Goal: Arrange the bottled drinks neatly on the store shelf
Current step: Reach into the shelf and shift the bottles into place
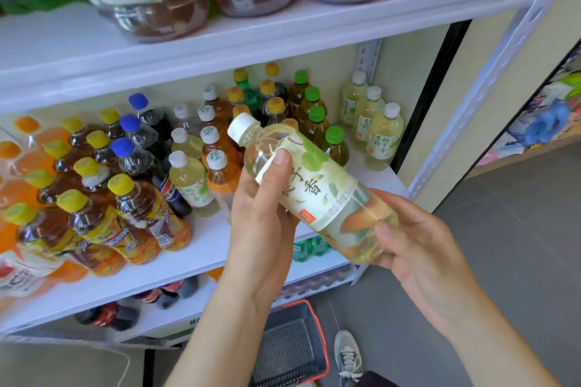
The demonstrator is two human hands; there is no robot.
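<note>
While you hold pale-drink bottle (314, 188) in air before middle shelf (220, 248), it lies tilted: white cap up-left, base down-right. Your left hand (261, 229) grips upper body of bottle, thumb (279, 163) pressed on top at label edge, other fingers curled under, hidden. Your right hand (418, 245) grips base, thumb on near side, fingers curled behind. Three same bottles (382, 135) stand in row at right back of shelf.
</note>
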